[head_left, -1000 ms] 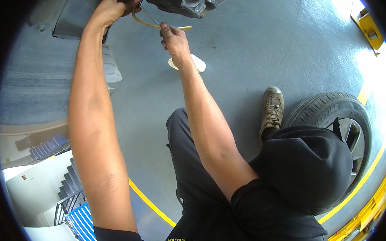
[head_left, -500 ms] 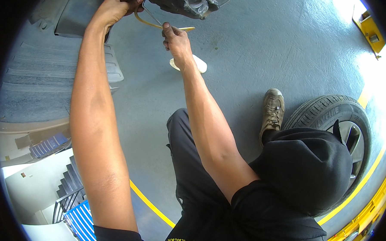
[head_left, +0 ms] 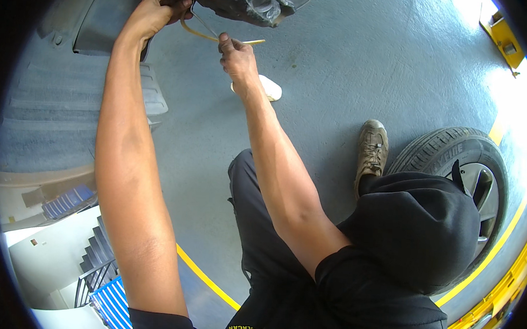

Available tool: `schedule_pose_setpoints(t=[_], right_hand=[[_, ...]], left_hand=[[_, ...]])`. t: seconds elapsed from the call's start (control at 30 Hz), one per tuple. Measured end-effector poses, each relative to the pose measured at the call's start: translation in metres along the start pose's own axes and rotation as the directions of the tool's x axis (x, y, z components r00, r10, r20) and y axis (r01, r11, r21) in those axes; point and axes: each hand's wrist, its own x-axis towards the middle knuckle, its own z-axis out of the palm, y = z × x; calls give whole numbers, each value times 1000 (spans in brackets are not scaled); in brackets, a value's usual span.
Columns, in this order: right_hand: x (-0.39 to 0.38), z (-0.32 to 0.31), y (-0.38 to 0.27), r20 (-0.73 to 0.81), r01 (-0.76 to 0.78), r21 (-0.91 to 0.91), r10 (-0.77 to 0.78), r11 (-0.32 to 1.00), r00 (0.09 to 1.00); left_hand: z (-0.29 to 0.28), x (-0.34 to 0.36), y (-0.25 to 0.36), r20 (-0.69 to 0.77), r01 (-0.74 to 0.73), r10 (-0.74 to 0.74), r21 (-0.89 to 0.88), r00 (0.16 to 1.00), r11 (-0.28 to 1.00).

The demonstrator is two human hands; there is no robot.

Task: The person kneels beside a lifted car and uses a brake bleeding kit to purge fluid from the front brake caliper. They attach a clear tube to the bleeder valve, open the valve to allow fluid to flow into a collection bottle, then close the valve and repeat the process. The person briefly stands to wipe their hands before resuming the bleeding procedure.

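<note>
My right hand (head_left: 237, 58) is closed round the lower end of a slim silver wrench (head_left: 204, 22). The wrench slants up and left toward my left hand (head_left: 163, 12), whose fingers are closed beside the dark, greasy wheel-hub assembly (head_left: 241, 3) of a raised vehicle. A thin yellowish hose (head_left: 196, 32) hangs from the left fingertips, curves under the wrench and passes by the right hand. Its loose end sticks out to the right. My left fingers hide what they pinch. On the floor beneath my right wrist lies a white rounded object (head_left: 271, 88), partly covered.
A removed wheel (head_left: 452, 150) lies to the right, near my shoe (head_left: 372, 147). The grey vehicle underbody panel (head_left: 72, 109) spans the left side. A yellow metal stand (head_left: 506, 43) is at the far right. Yellow lines mark the floor; stairs (head_left: 95, 245) show at lower left.
My right hand has shifted slightly left and down with the wrench's lower end. My left hand stays nearly in place by the hub.
</note>
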Motion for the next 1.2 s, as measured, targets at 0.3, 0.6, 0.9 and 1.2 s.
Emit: schedule_pose_setpoints(t=[0.3,0.6,0.9,1.2], right_hand=[[-117,45,-118,69,24,529,-71,848,995],[-129,175,-205,461,-475,867,123,151,879],[-63,238,-192,441,-459,869,134,185,888],[-126,104,-176,265,-292,859,122,420,956]], left_hand=[[-12,5,-18,179,215,-165,-315,970,924],[-14,3,-30,271,287,-173,-471,947,834],[-12,6,-37,291,292,-158,-506,944,811],[-25,6,-40,312,296,-148,-507,939,810]])
